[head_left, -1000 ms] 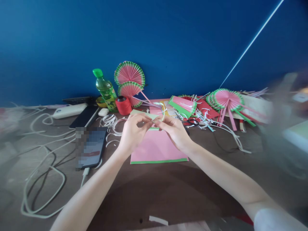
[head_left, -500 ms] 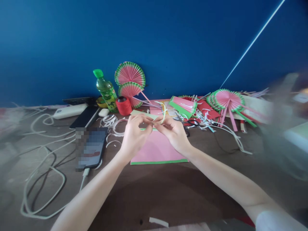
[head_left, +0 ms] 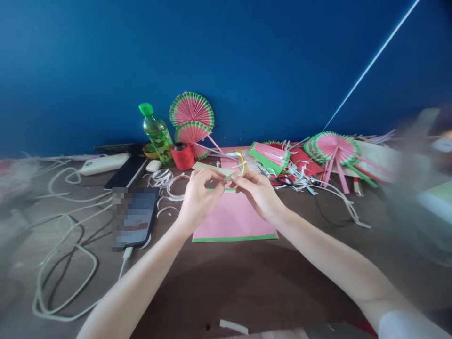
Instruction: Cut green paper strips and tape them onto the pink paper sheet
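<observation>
Above a pink sheet with green edges (head_left: 235,219), my left hand (head_left: 203,195) pinches the left part of a pale green strip (head_left: 208,168). My right hand (head_left: 257,192) is closed close beside it, thumb and fingertips on a thin pale curled strip (head_left: 242,162) that rises above the fingers. The fingertips of both hands nearly meet, and a small pale piece shows between them. Whether the two strips are joined is too small to tell.
Left are a phone (head_left: 139,219), looped white cable (head_left: 95,268), a green bottle (head_left: 157,134) and a red spool (head_left: 182,156). Folded pink-green fans (head_left: 191,113) lean on the wall; more fans (head_left: 334,150) and paper scraps (head_left: 300,176) lie right.
My right fingertips have shifted slightly away from the left ones, showing a small pale piece between them. The curled strip has changed shape a little.
</observation>
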`<state>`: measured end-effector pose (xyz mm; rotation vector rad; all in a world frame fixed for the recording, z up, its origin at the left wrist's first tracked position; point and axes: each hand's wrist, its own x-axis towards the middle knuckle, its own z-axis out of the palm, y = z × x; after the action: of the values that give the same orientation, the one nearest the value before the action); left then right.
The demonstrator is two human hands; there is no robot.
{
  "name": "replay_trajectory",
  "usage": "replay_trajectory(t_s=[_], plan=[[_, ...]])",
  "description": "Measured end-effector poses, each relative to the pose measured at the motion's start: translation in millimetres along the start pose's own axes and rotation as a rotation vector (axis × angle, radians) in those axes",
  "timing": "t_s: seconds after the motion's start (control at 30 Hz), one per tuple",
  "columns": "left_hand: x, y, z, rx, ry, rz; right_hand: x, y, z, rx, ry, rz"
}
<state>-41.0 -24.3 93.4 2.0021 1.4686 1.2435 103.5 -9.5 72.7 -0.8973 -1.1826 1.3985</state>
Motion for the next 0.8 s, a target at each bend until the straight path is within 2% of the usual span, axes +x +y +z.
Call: replay_trajectory(t_s=[0.13, 0.23, 0.27, 0.37, 0.43, 0.53, 0.63, 0.73, 0.8], plan=[[9.7, -12.8, -7.7, 0.045, -0.038, -0.032, 10.4, -0.9, -12.4, 0.066, 0.057, -0.014], [23.7, -40.4, -21.4, 0.120, -0.023, -0.090, 20.2, -4.4, -25.7, 0.071, 0.119, -0.070], [28.0, -51.6, -26.7, 0.163, 0.023, -0.125, 23.1, -5.7, -29.8, 0.072, 0.145, -0.084], [34.8, -81.4, -40.9, 0.418, 0.086, -0.257, 28.9, -9.7, -38.2, 0.091, 0.191, -0.102], [34.1, -92.7, -46.6, 0.603, 0.052, -0.337, 30.0, -11.8, -40.4, 0.100, 0.173, -0.104], [30.7, -96.3, -48.1, 0.759, 0.022, -0.280, 28.5, -13.1, -39.6, 0.094, 0.091, -0.100], [31.0, -91.5, -45.2, 0.759, 0.087, -0.191, 25.2, -11.1, -35.9, 0.063, -0.018, -0.065], [34.7, -81.7, -42.9, 0.615, 0.131, -0.177, 21.7, -5.5, -31.4, 0.011, -0.127, -0.026], [35.9, -71.9, -42.3, 0.378, 0.048, -0.192, 19.4, -1.2, -28.1, -0.027, -0.211, -0.013]])
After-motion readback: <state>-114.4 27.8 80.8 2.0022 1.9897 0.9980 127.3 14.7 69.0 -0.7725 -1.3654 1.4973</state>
